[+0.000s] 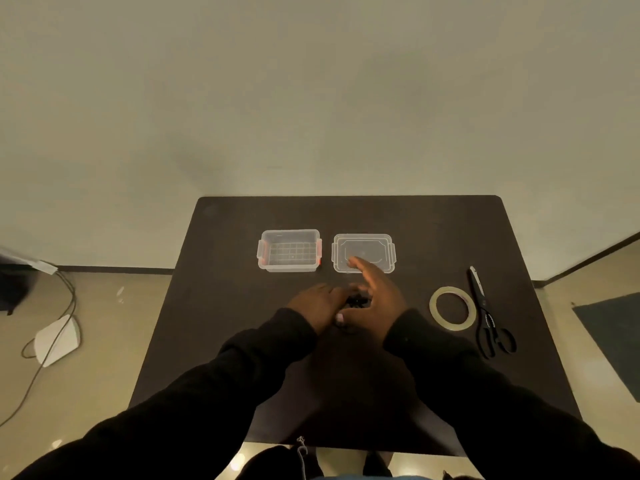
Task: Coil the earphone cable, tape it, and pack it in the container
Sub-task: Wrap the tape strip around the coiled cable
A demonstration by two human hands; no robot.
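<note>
You sit at a dark, smooth table [221, 306] with square corners. Your two arms in soft black sleeves [214, 386] reach out over it.

Your left hand [317, 303] and your right hand [375, 299] come together in the middle of the table. Between them is a small black bunch, the earphone cable [355, 301]. It looks thin and tangled, but it is blurry and mostly hidden. Your left hand curls down on it. Your right hand stands on its side just beside it, with the fingers [360, 265] spread out long. I cannot tell if the right hand holds the cable.

Farther back sits a clear plastic box [289, 268], open on top, with red clips on its sides. Its clear flat lid [389, 251] lies just beside it on your right.

On your right lies a round ring of shiny see-through tape [434, 308]. Next to it are black scissors [485, 306], closed, with loop handles near you
</note>
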